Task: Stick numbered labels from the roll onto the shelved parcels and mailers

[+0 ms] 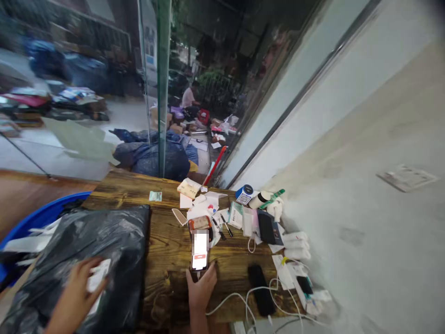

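Observation:
My right hand (202, 288) grips a smartphone (200, 253) at its lower end, thumb and fingers on either side. The phone's screen is lit white with a red button, and a white cable runs from its bottom edge. My left hand (79, 290) lies over a black plastic bag (121, 241), its fingers apart around a white label (99, 283). Whether the label is stuck to the bag or loose, I cannot tell. Just beyond the phone is an orange-and-clear packet (200, 222).
Papers, pens (226, 226), a blue round container (244, 194) and a dark wallet-like item (267, 227) crowd the wooden table's (163, 264) right side. A black power bank-like object (261, 290) lies among white cables. A blue tub (74, 198) stands left; glass panels rise behind.

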The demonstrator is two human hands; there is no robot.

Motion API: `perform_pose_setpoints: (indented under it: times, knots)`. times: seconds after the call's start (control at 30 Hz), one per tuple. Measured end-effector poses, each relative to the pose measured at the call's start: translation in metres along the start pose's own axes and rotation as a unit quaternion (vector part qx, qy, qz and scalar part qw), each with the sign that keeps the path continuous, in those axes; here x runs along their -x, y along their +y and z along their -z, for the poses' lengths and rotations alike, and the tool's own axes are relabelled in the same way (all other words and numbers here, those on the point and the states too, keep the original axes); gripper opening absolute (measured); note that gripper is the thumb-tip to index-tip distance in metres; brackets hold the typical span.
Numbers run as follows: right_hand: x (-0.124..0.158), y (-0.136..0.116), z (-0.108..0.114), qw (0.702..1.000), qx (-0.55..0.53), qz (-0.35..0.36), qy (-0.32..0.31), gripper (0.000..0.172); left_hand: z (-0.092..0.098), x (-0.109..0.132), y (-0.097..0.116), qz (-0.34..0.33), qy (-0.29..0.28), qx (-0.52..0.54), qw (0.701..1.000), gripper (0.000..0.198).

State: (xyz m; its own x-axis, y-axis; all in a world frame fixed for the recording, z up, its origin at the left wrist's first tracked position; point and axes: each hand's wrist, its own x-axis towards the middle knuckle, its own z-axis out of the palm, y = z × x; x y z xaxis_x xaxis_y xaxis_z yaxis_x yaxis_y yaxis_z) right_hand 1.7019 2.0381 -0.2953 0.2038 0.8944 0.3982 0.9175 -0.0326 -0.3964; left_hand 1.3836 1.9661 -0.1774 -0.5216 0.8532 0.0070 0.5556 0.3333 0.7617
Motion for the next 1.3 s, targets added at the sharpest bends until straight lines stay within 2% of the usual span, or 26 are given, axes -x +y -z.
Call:
perform_pose_setpoints:
  times: [0.03, 0.1, 0.13, 0.2, 0.27, 0.33, 0.43, 0.57, 0.7, 0.8, 1.0, 1.3]
  knots:
    - [-0.008, 0.0, -0.001, 1.0, -0.01, -0.005, -0.023, 0.089, -0.023, 0.007, 0.018, 0.011, -0.021, 0.053, 0.998, 0.053]
    - [-0.023, -0.002, -0.001, 0.996, -0.039, -0.011, -0.074, 0.081, -0.077, 0.018, 0.054, 0.074, -0.131, 0.16, 0.976, 0.053]
    - [-0.029, -0.002, 0.0, 0.994, -0.057, -0.012, -0.097, 0.076, -0.104, 0.021, 0.071, 0.128, -0.159, 0.212, 0.956, 0.055]
    - [-0.038, -0.004, 0.005, 0.985, -0.105, -0.015, -0.134, 0.069, -0.151, 0.025, 0.099, 0.16, -0.175, 0.236, 0.943, 0.057]
    - [-0.043, -0.007, 0.016, 0.974, -0.156, -0.015, -0.162, 0.067, -0.182, 0.027, 0.115, 0.174, -0.181, 0.259, 0.933, 0.056]
    - [-0.046, -0.012, 0.029, 0.965, -0.19, -0.021, -0.177, 0.067, -0.194, 0.028, 0.123, 0.175, -0.184, 0.285, 0.924, 0.055]
    - [-0.045, -0.021, 0.048, 0.961, -0.206, -0.041, -0.18, 0.067, -0.192, 0.031, 0.13, 0.165, -0.18, 0.31, 0.919, 0.055]
    - [-0.04, -0.032, 0.062, 0.954, -0.221, -0.049, -0.198, 0.069, -0.183, 0.034, 0.14, 0.148, -0.151, 0.289, 0.934, 0.046]
    - [-0.038, -0.04, 0.067, 0.942, -0.246, -0.042, -0.222, 0.072, -0.179, 0.034, 0.15, 0.16, -0.099, 0.227, 0.956, 0.045]
    - [-0.039, -0.044, 0.071, 0.935, -0.269, -0.038, -0.228, 0.072, -0.173, 0.035, 0.157, 0.168, -0.083, 0.203, 0.961, 0.048]
    - [-0.046, -0.05, 0.077, 0.934, -0.283, -0.031, -0.217, 0.073, -0.158, 0.033, 0.166, 0.149, -0.091, 0.229, 0.958, 0.03]
    - [-0.046, -0.057, 0.082, 0.936, -0.275, -0.02, -0.22, 0.073, -0.152, 0.031, 0.167, 0.152, -0.073, 0.277, 0.946, 0.036]
